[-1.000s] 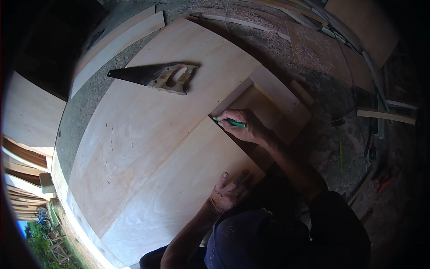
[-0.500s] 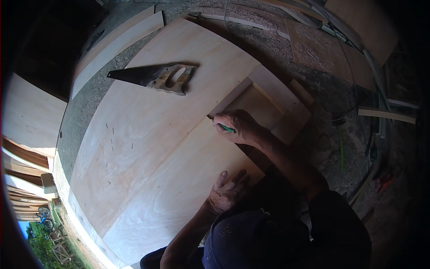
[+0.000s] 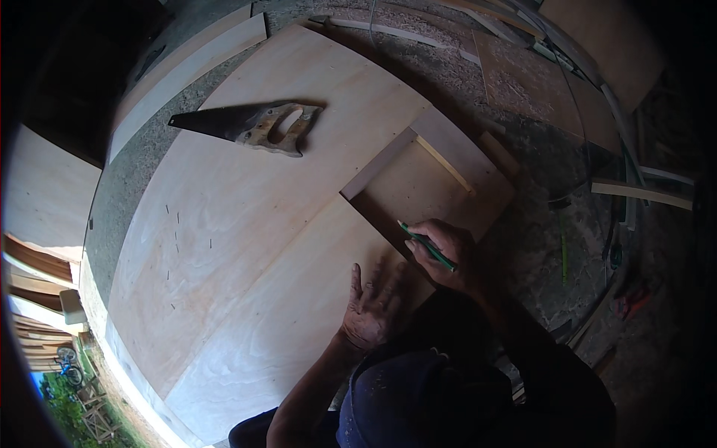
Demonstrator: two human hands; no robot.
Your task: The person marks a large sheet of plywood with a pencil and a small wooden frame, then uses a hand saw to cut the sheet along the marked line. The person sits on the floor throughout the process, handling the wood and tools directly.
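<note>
My right hand (image 3: 446,254) is closed around a green pencil (image 3: 431,246), its tip over the open framed part of a large plywood panel (image 3: 269,194). Flat on the pale plywood, my left hand (image 3: 371,310) has its fingers spread, close to the sheet's edge. Beyond that edge the wooden frame (image 3: 381,160) lies bare, with a thin light strip (image 3: 444,163) inside it. A handsaw (image 3: 246,127) with a worn wooden handle rests on the far part of the panel. Several nails (image 3: 177,218) are scattered on its left side.
Long boards (image 3: 194,71) lie on the floor at the far left. Wood shavings cover the ground and a plywood piece (image 3: 530,82) at the far right. A short wooden board (image 3: 644,192) and a red-handled tool (image 3: 632,302) are on the right, near a bright green strip (image 3: 565,250).
My right hand has moved nearer and to the right with the pencil, away from the plywood's corner, uncovering the frame opening. My left hand still lies on the sheet, its fingers more spread.
</note>
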